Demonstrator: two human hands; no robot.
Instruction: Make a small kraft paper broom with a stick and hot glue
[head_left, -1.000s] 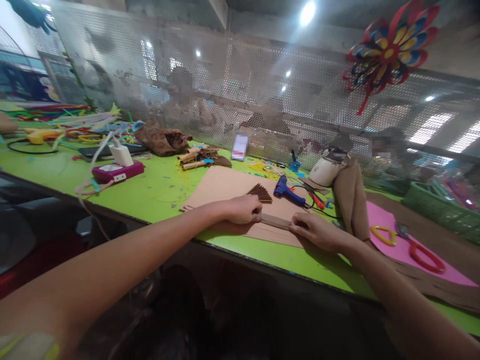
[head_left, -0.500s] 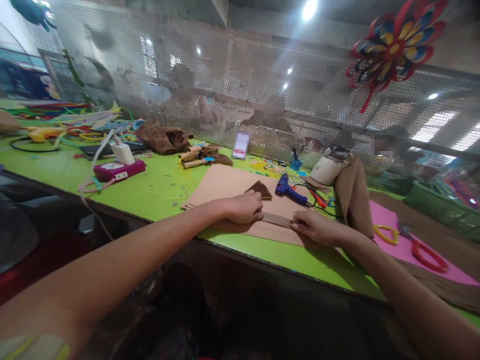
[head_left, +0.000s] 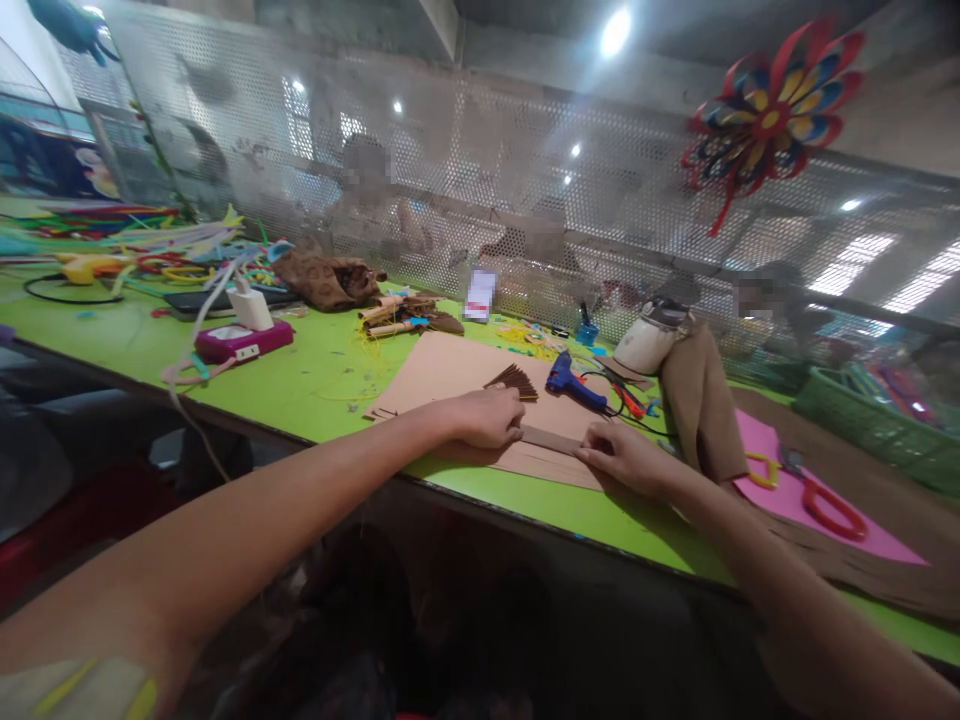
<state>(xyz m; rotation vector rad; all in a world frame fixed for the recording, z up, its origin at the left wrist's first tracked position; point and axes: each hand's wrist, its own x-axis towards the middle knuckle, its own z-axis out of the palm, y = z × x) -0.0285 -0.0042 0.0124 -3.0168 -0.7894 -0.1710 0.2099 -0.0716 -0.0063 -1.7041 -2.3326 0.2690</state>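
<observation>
A narrow brown strip (head_left: 550, 439), of paper or thin foam by its look, stretches between my two hands. My left hand (head_left: 491, 416) is closed on its left end, and my right hand (head_left: 616, 455) pinches the right end. Both rest low over a light tan sheet (head_left: 442, 362) on the green table. Just beyond my left hand lies a fan of thin dark brown strips (head_left: 516, 380). A blue glue gun (head_left: 574, 381) lies on the sheet's right side, beyond my right hand. My fingertips are partly hidden by the hands.
A brown folded sheet (head_left: 699, 400) leans against a white pot (head_left: 651, 337) at right. Scissors with red and yellow handles (head_left: 832, 510) lie on pink paper (head_left: 757, 438). Further left are a purple power strip (head_left: 244, 343), a brown cloth bag (head_left: 326, 277) and a phone (head_left: 479, 294).
My hands keep their hold on the strip and have barely moved. The view has shifted slightly, so the things at right appear a little further left.
</observation>
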